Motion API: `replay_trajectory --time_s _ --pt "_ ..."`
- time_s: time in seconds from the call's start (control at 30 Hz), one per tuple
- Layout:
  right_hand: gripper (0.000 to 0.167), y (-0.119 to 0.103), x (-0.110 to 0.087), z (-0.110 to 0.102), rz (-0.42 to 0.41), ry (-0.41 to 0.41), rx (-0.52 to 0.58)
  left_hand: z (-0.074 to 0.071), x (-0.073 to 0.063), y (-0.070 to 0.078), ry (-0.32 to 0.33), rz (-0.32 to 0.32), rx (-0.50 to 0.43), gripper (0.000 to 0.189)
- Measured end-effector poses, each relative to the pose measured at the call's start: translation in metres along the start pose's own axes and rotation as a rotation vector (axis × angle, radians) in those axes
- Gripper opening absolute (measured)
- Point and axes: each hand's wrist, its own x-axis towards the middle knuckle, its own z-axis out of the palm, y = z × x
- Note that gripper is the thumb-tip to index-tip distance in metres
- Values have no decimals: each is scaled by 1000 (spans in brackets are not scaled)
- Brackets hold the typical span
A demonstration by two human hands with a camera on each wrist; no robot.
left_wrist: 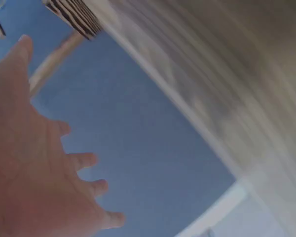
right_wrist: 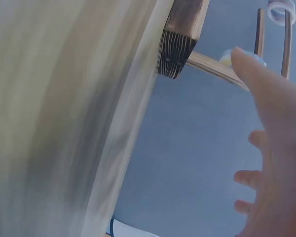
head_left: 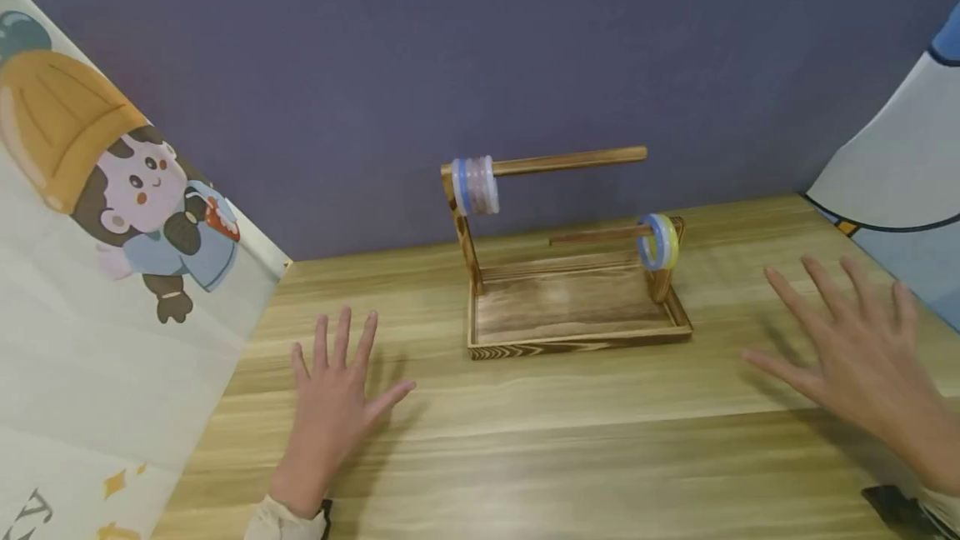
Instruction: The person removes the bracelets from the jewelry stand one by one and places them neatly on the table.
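Note:
A brown wooden stand with a shallow tray base sits on the table, one rod reaching out from each of its two posts. On the upper rod, several bracelet-like rings, whitish, blue and pinkish, hang by the left post. Blue, whitish and yellow rings hang on the lower rod near the right post. My left hand is held to the left of the stand, fingers spread, holding nothing. To the stand's right, my right hand is likewise spread and holds nothing.
The wood-grain table meets a dark blue-grey wall behind the stand. A white panel with a cartoon child borders the left side. Another printed panel, white and blue, stands at the right.

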Motion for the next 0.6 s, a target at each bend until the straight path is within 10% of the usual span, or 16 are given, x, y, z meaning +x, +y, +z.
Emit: replay_trajectory --time_s 0.23,0.6 --pt "101 -14 5 -5 -14 39 41 3 6 19 -102 29 -259 87" --pt "75 -51 26 -22 -158 327 177 -8 26 44 -288 77 -647 69"
